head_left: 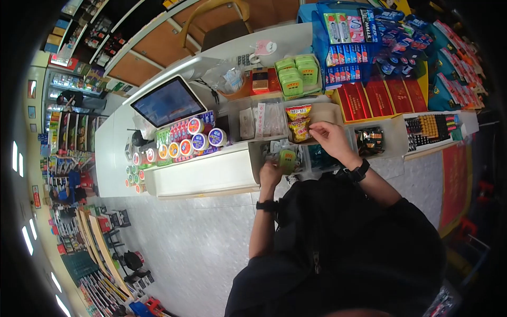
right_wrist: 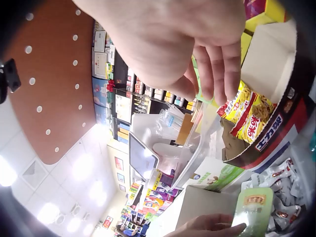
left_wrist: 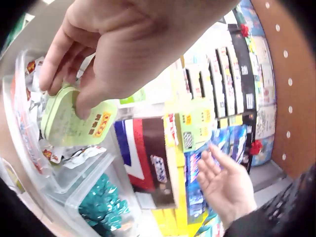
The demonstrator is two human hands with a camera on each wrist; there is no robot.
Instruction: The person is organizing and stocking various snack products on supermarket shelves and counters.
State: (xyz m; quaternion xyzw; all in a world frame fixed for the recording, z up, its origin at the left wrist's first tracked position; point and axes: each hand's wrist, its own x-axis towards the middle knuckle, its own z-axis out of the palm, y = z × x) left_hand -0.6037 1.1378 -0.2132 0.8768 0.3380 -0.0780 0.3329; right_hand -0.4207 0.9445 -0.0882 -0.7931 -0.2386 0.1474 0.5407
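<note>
My left hand [head_left: 270,174] pinches a light green plastic box [head_left: 287,157] with a label, thumb on one face and fingers at its edge in the left wrist view. The box is over a bin of small silver-wrapped packets [right_wrist: 286,197]. My right hand [head_left: 331,140] is by two yellow snack bags [head_left: 299,124] standing in an open cardboard box [right_wrist: 266,61]. Its fingers are loosely extended, the tips right beside the bags in the right wrist view. From the left wrist, the right palm [left_wrist: 224,190] shows with nothing in it.
A bin of teal-wrapped sweets [left_wrist: 103,205] sits beside the silver packets. Behind are a stack of similar green boxes [head_left: 293,79] and red boxes [head_left: 377,100]. To the left stand round tubs [head_left: 198,140], a white tray [head_left: 206,171] and a tablet screen [head_left: 169,101].
</note>
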